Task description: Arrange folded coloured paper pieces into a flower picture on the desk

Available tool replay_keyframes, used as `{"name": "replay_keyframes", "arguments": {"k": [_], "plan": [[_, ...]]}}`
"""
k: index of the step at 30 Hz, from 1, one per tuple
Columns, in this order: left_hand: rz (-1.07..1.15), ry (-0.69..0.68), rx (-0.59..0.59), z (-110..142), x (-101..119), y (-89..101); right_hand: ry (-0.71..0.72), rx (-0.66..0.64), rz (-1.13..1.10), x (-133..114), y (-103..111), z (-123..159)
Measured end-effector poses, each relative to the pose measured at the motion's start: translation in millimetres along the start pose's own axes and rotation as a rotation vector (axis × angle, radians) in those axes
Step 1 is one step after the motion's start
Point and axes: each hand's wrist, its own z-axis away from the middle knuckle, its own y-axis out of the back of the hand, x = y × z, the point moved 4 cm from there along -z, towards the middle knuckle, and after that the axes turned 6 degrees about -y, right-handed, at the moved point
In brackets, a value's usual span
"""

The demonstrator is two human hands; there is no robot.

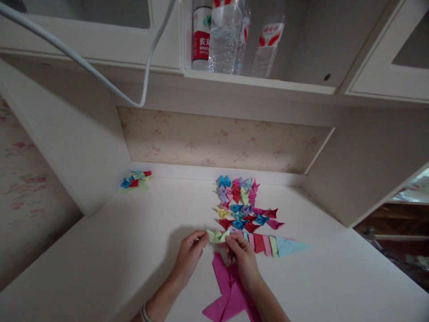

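Observation:
My left hand (189, 255) and my right hand (243, 257) pinch the two ends of a small folded pale-green paper piece (217, 235) just above the white desk (134, 250). Both hands are closed on it. Under my right wrist lies a large magenta folded paper shape (224, 293). Just right of my right hand a row of folded triangles in pink, red, green and light blue (275, 245) fans out on the desk. Beyond the hands sits a cluster of several small folded pieces in many colours (243, 203).
A smaller heap of folded pieces (136, 179) lies at the back left corner. A shelf above holds plastic water bottles (224, 36). A white cable (100, 76) hangs across the upper left. The desk's right edge (385, 250) drops to the floor.

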Motion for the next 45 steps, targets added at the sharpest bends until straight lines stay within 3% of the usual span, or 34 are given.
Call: {"name": "replay_keyframes", "arguments": {"k": [14, 35, 45], "plan": [[-0.176, -0.168, 0.055, 0.4, 9.0, 3.5, 0.002, 0.032, 0.028, -3.8, -0.2, 1.5], [-0.172, -0.037, 0.108, -1.0, 3.9, 4.1, -0.007, 0.051, 0.052, 1.6, 5.8, -3.8], [-0.160, -0.096, 0.071, -3.8, 0.3, 2.9, -0.001, 0.058, 0.068, -1.1, 5.7, -2.0]]}}
